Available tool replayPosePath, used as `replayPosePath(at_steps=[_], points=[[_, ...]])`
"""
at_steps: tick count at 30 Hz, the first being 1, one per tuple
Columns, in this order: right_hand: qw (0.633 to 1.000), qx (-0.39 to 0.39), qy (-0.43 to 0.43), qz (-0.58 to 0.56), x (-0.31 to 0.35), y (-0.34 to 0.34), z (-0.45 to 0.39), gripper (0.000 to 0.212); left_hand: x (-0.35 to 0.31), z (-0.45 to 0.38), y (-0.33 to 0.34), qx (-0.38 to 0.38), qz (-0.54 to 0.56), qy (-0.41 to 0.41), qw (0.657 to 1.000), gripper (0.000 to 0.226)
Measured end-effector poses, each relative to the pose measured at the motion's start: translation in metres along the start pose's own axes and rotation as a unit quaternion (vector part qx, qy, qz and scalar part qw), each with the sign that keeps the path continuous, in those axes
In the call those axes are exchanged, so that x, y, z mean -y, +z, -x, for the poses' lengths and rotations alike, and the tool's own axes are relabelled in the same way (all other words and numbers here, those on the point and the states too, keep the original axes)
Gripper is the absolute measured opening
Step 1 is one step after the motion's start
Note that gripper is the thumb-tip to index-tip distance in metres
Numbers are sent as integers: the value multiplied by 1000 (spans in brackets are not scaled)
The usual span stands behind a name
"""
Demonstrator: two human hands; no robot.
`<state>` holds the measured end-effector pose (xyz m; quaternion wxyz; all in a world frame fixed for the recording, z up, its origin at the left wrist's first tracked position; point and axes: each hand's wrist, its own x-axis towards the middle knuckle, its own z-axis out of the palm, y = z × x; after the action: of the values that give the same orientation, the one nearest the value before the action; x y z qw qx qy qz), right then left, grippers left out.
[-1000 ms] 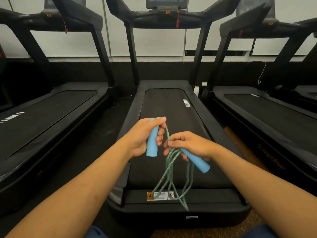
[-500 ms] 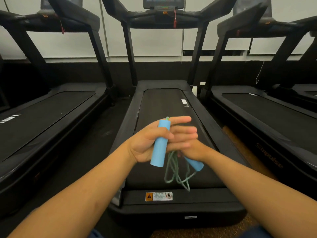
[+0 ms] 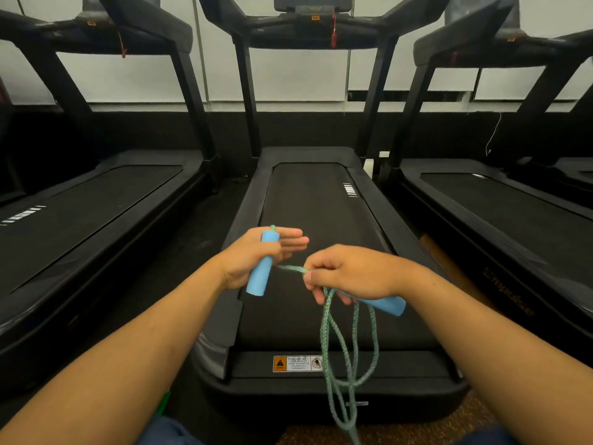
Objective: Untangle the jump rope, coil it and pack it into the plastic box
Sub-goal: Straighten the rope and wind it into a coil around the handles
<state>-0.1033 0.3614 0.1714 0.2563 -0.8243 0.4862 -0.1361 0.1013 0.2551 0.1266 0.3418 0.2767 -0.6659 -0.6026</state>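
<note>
Blue foam handles sat one in each hand as I watched from the head camera. My left hand (image 3: 253,260) held one handle (image 3: 260,263) nearly upright against the palm under the thumb, its fingers stretched out straight. My right hand (image 3: 348,273) was clenched around the other handle (image 3: 386,305), which poked out toward the right, and its thumb and forefinger pinched the rope (image 3: 327,335). A short taut stretch of green braided rope ran between the two hands. Below the right hand, several loose loops hung down over the near end of the middle treadmill (image 3: 313,200). Two more treadmills flanked it. I saw both forearms reaching forward.
</note>
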Motion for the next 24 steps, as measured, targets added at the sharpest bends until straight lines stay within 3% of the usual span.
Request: replayPosePath(at_steps=[4, 7, 12, 19, 24], points=[[995, -95, -8, 5, 5, -14, 4, 23, 2, 3, 14, 72, -94, -55, 991, 45], [986, -169, -4, 4, -6, -22, 3, 23, 0, 7, 20, 138, -126, -74, 980, 52], [969, -246, 30, 2, -32, -26, -2, 23, -9, 9, 28, 206, -118, -87, 968, 48], [956, -289, 44, 15, -58, -25, -8, 22, -23, 14, 25, 185, -180, -81, 963, 48], [960, -277, 34, -17, -58, -11, -15, 22, -33, 21, 36, 259, 13, -68, 963, 48]])
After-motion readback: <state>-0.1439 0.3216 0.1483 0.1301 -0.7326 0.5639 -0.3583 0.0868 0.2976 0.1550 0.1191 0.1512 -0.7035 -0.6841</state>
